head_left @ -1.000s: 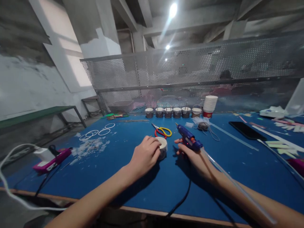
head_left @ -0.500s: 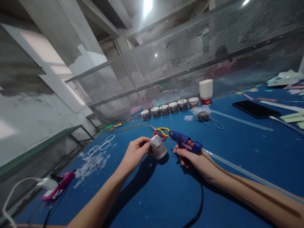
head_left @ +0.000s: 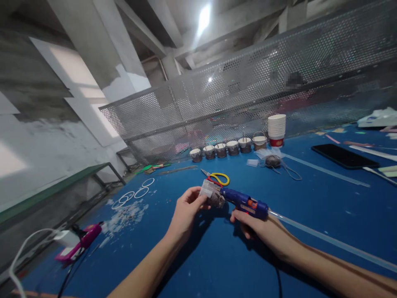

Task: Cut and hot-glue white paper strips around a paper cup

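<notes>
In the head view, my left hand (head_left: 190, 207) is closed on a small paper cup (head_left: 212, 193) wrapped in grey-brown cord, held tilted above the blue table. My right hand (head_left: 256, 223) grips a blue hot glue gun (head_left: 245, 203); a long clear glue stick (head_left: 310, 227) runs out of its back. The gun's nozzle is at the cup's side, and I cannot tell whether it touches. Just behind the cup lie scissors (head_left: 221, 179) with yellow and red handles, partly hidden by it.
Several wrapped cups (head_left: 232, 148) line the back beside a stack of paper cups (head_left: 276, 129). A ball of cord (head_left: 273, 161) lies before them, a black phone (head_left: 344, 155) to the right. White rings (head_left: 141, 193) and a magenta power strip (head_left: 81, 244) are at left.
The glue gun's nozzle has come to the cup. My left hand has tilted the cup further over, turning it toward the gun. The view has shifted slightly.
</notes>
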{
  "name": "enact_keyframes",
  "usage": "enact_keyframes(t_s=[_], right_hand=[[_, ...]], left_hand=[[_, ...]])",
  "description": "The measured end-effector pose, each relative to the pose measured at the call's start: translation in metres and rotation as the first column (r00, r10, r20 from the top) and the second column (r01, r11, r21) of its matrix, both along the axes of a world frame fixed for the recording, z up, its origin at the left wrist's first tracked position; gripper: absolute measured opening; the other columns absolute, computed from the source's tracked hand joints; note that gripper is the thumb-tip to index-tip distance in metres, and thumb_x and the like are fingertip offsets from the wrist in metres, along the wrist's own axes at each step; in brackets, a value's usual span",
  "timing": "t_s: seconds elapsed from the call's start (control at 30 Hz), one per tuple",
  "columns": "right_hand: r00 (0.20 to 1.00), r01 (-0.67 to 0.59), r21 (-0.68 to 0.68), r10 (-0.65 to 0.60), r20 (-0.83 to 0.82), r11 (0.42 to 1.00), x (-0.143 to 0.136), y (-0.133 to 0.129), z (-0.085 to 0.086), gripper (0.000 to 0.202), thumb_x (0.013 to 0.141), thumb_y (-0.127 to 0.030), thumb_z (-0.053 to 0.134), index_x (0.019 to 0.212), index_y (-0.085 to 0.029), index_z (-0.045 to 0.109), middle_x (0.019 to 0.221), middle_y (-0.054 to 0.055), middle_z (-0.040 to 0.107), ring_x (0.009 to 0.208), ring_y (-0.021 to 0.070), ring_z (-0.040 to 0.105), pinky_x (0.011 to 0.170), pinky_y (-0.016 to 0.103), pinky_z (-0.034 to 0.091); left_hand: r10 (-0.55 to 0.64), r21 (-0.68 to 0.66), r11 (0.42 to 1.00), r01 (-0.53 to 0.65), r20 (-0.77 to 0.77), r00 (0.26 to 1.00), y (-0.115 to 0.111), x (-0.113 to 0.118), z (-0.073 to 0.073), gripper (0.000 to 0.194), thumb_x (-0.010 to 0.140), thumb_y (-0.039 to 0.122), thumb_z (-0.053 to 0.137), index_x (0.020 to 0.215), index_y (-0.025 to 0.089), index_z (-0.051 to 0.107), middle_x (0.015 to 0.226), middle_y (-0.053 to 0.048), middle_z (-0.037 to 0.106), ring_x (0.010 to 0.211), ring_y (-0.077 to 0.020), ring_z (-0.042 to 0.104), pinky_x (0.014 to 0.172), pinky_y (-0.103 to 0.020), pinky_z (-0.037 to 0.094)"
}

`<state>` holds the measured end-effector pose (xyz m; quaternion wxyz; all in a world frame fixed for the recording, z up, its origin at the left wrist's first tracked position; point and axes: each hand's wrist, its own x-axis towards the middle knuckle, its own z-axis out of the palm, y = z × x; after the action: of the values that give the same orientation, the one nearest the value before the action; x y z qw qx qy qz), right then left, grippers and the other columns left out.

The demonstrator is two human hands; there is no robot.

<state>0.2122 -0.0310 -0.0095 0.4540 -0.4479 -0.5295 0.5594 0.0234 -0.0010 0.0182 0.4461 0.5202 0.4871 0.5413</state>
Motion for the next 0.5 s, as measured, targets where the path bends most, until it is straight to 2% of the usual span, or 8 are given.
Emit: enact_keyframes(t_s=[0.13,0.33,0.5], right_hand=[[1.0,0.0,0.012,0.0,0.019,1.0,0.0014,0.0004,-0.0007,0.037,0.071,-0.055,0.057,0.07,-0.019,0.064,0.041,-0.005,0.047,0.042,0.0113,0.042,0.047,0.025,0.032],[1.0,-0.029,-0.005,0.029,0.001,1.0,0.0029,0.0014,-0.0021,0.036,0.071,-0.053,0.057,0.07,-0.018,0.065,0.041,-0.005,0.048,0.041,0.0108,0.043,0.046,0.024,0.031],[0.999,-0.044,-0.043,0.044,-0.007,0.998,0.0021,0.0015,-0.0015,0.038,0.069,-0.054,0.058,0.072,-0.016,0.065,0.041,-0.005,0.049,0.04,0.0102,0.043,0.045,0.023,0.031]], left_hand=[[0.065,0.056,0.997,-0.06,-0.103,0.993,-0.0026,0.0009,-0.0006,0.026,0.062,0.026,0.073,0.086,0.017,0.066,0.08,-0.002,0.069,0.072,-0.016,0.062,0.065,-0.026,0.052],[0.056,0.084,0.996,-0.043,-0.162,0.985,-0.0043,0.0025,-0.0025,0.028,0.065,0.035,0.074,0.085,0.018,0.066,0.082,-0.003,0.069,0.075,-0.0173,0.062,0.063,-0.027,0.05],[0.091,0.128,0.99,-0.061,-0.237,0.967,-0.0041,0.0021,-0.0059,0.028,0.066,0.033,0.074,0.088,0.019,0.064,0.082,-0.003,0.069,0.075,-0.0175,0.062,0.064,-0.027,0.049]])
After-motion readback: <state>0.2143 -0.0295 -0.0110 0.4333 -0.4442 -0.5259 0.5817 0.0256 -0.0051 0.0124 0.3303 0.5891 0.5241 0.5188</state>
